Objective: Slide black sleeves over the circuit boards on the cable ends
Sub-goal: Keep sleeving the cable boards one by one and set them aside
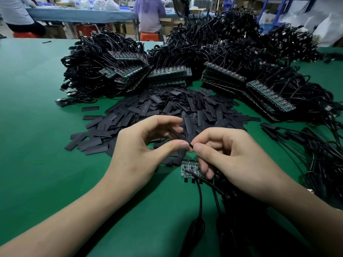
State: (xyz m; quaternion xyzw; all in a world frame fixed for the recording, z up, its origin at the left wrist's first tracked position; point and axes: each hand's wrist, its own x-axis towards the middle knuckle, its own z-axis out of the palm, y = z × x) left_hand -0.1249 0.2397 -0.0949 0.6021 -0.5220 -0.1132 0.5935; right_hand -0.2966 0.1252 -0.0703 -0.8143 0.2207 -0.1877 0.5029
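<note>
Left hand [148,145] and right hand [232,154] both pinch one sleeve [178,136]; long axis runs far-left to near-right. Boards [189,166] on counter [55,127] just below near tip, closest to right hand.

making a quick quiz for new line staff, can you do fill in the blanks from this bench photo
1. The table top is coloured ____.
2. The left hand and right hand together pinch one black ____.
3. The small circuit boards nearest the camera lie partly under the fingers of the ____ hand.
Missing words: green; sleeve; right.
</note>
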